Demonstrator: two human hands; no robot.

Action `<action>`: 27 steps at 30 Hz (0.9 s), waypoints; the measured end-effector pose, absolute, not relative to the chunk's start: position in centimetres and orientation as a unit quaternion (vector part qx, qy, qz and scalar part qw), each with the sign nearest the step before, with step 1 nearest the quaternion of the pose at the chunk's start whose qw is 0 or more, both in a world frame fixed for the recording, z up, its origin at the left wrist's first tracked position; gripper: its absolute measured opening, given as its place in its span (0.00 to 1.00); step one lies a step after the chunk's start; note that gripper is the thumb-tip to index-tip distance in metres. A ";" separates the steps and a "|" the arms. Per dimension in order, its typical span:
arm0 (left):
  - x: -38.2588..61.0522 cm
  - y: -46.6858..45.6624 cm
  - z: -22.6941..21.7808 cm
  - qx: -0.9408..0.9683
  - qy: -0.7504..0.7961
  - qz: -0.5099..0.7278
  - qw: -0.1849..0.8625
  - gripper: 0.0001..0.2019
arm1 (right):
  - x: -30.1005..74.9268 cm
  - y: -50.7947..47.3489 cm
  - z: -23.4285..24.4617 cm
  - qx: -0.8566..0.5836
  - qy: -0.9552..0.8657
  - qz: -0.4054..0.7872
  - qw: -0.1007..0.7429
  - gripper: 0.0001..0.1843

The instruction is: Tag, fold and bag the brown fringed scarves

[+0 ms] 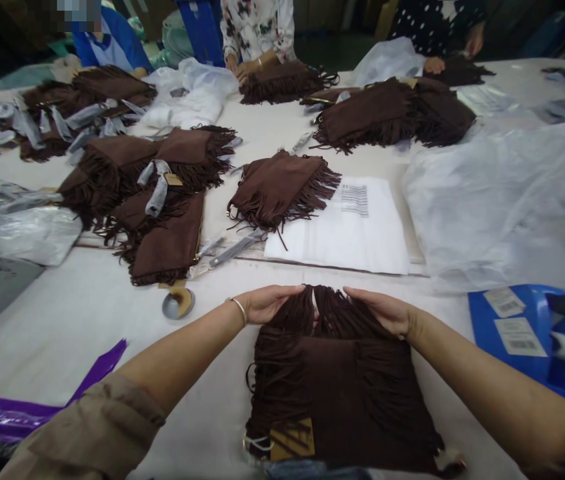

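Note:
A dark brown fringed bag (335,380) lies flat on the table right in front of me. Its upper fringe strands are spread into two bunches with a small gap between. My left hand (273,305) is closed around the left bunch, thumb along the far edge; a bangle circles that wrist. On the other side my right hand (382,311) grips the right bunch in the same way. Most of the fingers of both hands are hidden under the strands. A tan tag (292,439) rests on the bag's lower left, near a metal ring.
Beyond the bag lie scissors (235,252), a tape roll (179,303) and a white printed bag (342,230). More brown fringed bags (287,187) cover the far side. A blue bin (527,340) stands right, below clear plastic (507,207). Several co-workers stand opposite.

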State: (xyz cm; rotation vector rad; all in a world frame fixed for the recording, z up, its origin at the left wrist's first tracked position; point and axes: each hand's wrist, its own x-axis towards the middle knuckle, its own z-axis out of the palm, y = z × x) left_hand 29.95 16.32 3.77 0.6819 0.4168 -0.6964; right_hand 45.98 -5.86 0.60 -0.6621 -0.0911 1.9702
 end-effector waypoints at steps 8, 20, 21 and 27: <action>29.0 12.5 8.0 0.611 0.125 -0.203 0.755 0.20 | 44.7 -7.6 3.7 -0.441 -0.243 0.693 0.517 0.22; 13.9 2.0 11.9 0.906 -0.111 -0.141 0.384 0.16 | 29.8 -20.6 5.1 -0.571 -0.638 0.380 0.350 0.23; 13.6 2.0 12.5 0.895 -0.124 -0.144 0.403 0.16 | 30.0 -21.1 5.5 -0.566 -0.624 0.384 0.378 0.21; 15.7 7.7 12.2 0.832 0.131 0.079 0.532 0.17 | 36.6 -16.7 7.6 -0.689 -0.445 0.227 0.525 0.22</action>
